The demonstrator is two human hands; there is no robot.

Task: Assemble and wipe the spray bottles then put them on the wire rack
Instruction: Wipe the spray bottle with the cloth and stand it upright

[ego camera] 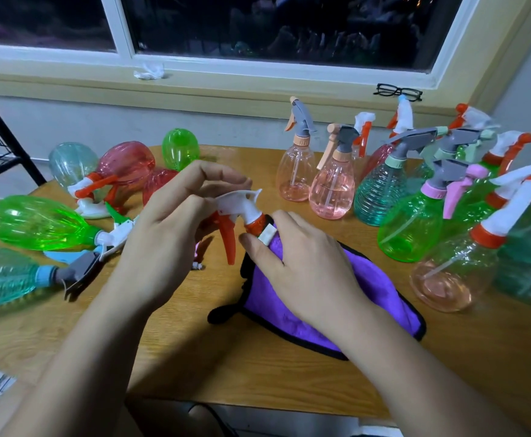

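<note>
Sprayer [242, 205]: hovering over table [195, 357] middle, left hand [166, 238] curling round white top, right hand [308, 266] clutching purple cloth [381, 294] under orange collar [255, 223]. Probably feeling light, stiff, slick; gripping collar, not trigger [229, 244].

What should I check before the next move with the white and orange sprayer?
1. Left hand holds the white spray head: ok.
2. Right hand grips the purple cloth just below the orange collar: ok.
3. A bottle is under the cloth: cannot tell, it is hidden.
4. Collar screwed tight: cannot tell.
5. Wire rack stands close by on the left: ok.
6. All bottles standing up: not ok, a green bottle and others lie on the wooden table.
</note>
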